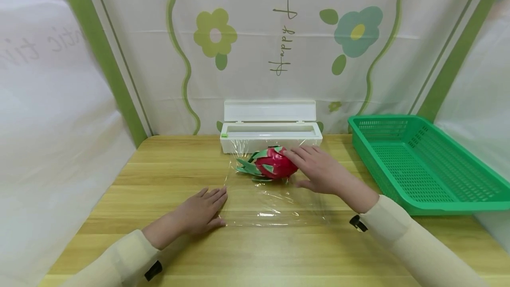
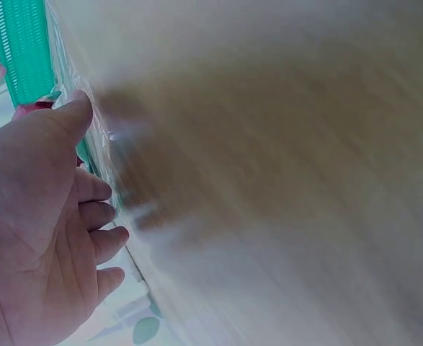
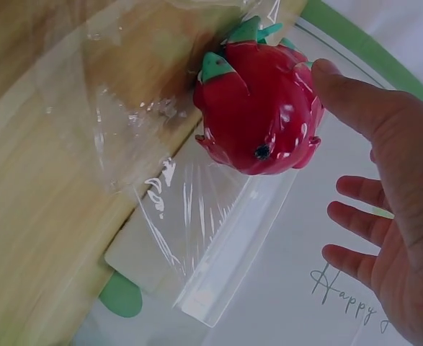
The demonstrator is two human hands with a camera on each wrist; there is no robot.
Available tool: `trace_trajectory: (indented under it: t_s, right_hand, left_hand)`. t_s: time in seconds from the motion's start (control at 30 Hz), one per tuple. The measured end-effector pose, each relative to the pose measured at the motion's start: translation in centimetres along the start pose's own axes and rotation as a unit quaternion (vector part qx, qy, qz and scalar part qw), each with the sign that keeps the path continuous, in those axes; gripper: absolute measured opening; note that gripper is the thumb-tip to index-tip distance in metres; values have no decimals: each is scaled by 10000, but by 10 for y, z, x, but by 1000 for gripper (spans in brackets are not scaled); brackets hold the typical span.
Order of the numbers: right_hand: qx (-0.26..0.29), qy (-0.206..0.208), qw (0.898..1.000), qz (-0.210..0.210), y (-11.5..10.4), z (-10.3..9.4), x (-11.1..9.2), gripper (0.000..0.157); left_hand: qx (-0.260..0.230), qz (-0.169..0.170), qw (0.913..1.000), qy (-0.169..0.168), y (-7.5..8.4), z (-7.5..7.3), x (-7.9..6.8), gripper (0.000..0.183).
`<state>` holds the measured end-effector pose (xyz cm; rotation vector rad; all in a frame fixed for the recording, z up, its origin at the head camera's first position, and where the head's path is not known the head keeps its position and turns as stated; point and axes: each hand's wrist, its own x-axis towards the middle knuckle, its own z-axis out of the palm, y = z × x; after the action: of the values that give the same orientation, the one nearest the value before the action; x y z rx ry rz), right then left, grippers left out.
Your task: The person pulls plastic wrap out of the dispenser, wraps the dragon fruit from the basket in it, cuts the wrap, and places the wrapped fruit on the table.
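Note:
A red dragon fruit (image 1: 279, 164) with green leafy scales lies on clear plastic wrap (image 1: 271, 211), its leafy end pointing left. The wrap runs from a white wrap dispenser (image 1: 271, 145) behind the fruit, whose lid stands raised. My left hand (image 1: 201, 211) rests flat at the wrap's left edge, fingers extended. At the fruit's right end is my right hand (image 1: 318, 169), fingers stretched forward. In the right wrist view, that hand's thumb is close beside the fruit (image 3: 258, 108); whether it touches cannot be told. Neither hand has its fingers curled round anything.
To the right stands a green plastic basket (image 1: 422, 172) with perforated walls. The wooden table (image 1: 159, 180) meets a white curtain (image 1: 255, 25) printed with flowers behind the dispenser. White fabric sides border the table on both sides.

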<state>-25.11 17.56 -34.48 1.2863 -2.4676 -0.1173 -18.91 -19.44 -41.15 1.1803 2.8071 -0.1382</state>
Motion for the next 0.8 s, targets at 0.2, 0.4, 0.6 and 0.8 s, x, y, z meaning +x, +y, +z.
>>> trace_trajectory:
  t_s: [0.2,0.4,0.6,0.8]
  right_hand:
    - [-4,16,10000,34,-3,-2,-15,94]
    - [37,-51,9999,81,-3,0,-30,93]
    - [44,-138,9998,137,-1,7,-43,87]
    - [149,-230,9996,104,-1,14,-56,80]
  left_hand:
    - [6,99,9999,84,-1,0,-1,71]
    - [52,242,9996,129,-1,-3,-1,71]
    - [133,399,9989,199,-2,-5,-1,70]
    - [218,451,9987,125,-3,-3,-2,69]
